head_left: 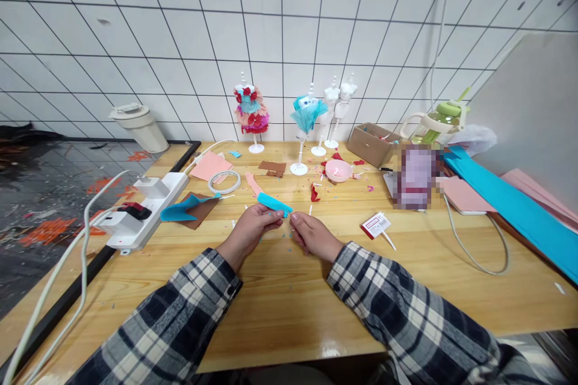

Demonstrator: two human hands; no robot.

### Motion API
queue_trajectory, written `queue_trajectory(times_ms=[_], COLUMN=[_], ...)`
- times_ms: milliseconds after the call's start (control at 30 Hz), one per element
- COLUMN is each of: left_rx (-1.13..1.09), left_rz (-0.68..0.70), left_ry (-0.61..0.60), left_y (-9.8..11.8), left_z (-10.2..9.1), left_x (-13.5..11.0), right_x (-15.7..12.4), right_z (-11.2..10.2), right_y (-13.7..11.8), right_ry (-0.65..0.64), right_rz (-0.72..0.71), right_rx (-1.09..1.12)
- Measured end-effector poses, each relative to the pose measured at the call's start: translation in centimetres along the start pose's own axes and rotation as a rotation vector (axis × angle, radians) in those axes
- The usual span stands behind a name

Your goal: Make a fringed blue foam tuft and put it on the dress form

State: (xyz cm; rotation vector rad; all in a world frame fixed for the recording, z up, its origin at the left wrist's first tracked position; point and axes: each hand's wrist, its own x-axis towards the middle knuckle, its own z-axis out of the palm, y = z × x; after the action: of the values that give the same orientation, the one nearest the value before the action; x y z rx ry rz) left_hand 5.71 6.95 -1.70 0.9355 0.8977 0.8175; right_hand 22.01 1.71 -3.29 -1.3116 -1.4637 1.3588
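Between thumb and fingers, my left hand (255, 225) pinches a folded strip of bright blue crepe paper (273, 201). My right hand (313, 233) has its fingertips pressed together at the strip's right end, where the edge looks ragged. Small blue scraps lie on the table below both hands. Just behind the strip is a narrow pink paper piece (253, 184). A roll of white tape (224, 182) lies to the left. Farther back stands a small white dress form (300, 147) wearing ruffled blue paper; another form wears a pink, red and blue paper dress (251, 111).
Left are a power strip (153, 210) with cables and blue and brown paper sheets (192, 209). A pink bowl (338, 171), cardboard box (371, 144), bare dress forms (347, 102) and green-lidded bottle (445, 117) stand behind. A red-and-white packet (377, 225) and long blue paper (519, 207) lie right.
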Motion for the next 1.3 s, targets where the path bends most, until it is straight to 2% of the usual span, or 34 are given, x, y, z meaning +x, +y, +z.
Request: queue_trajectory(times_ms=[400,667,1167,1300], left_rx=[-0.026,-0.021,-0.094,-0.089], left_rz=[0.007,0.002,0.002,-0.001], left_ry=[-0.026,-0.036,0.030,0.016], left_y=[-0.04,0.15,0.16,0.05], left_z=[-0.08,-0.15,-0.34,-0.38], left_x=[-0.09,-0.26,-0.08,0.01], right_x=[-0.11,0.11,-0.17,-0.15], right_z=[-0.12,-0.27,-0.21,-0.17], right_y=[-0.18,0.29,-0.32,-0.36], right_ry=[0.006,-0.016,-0.028,-0.019], right_rz=[0.033,-0.011,0.053,0.069], right_rx=[-0.056,-0.173,-0.172,-0.140])
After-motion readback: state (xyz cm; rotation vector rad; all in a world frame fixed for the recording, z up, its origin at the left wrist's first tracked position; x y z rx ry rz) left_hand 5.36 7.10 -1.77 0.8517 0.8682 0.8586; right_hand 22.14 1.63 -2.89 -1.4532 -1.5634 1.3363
